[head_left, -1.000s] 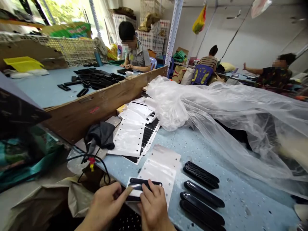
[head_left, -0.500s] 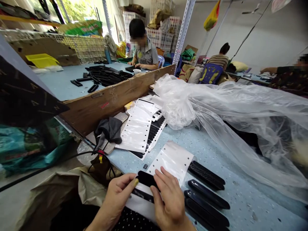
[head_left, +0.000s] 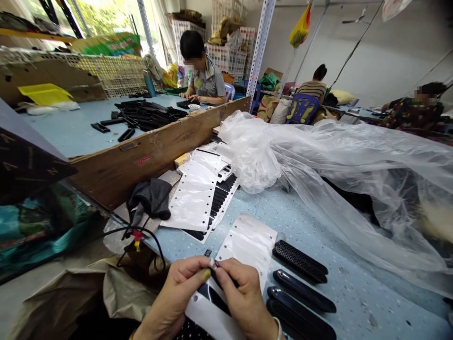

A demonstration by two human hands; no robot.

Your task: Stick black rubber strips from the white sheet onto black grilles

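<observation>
At the bottom edge, my left hand [head_left: 179,295] and my right hand [head_left: 244,300] meet over a white backing sheet [head_left: 208,314] that carries a long black plastic strip [head_left: 217,300]. Both hands pinch at the strip's top end, thumbs and forefingers almost touching. A second white perforated sheet [head_left: 249,243] lies flat on the table just beyond my fingers. To my right, several long black oval strips [head_left: 300,290] lie side by side, one of them a mesh grille [head_left: 299,257].
A stack of white sheets with black strips [head_left: 203,193] lies by a wooden divider board [head_left: 141,156]. A large clear plastic bag [head_left: 336,170] covers the table's right half. A dark cloth and cable [head_left: 148,200] sit at left. Other people work at tables behind.
My hands have drawn closer together, from holding the strip apart to pinching its top end. The strip has turned from lying crosswise to pointing away from me.
</observation>
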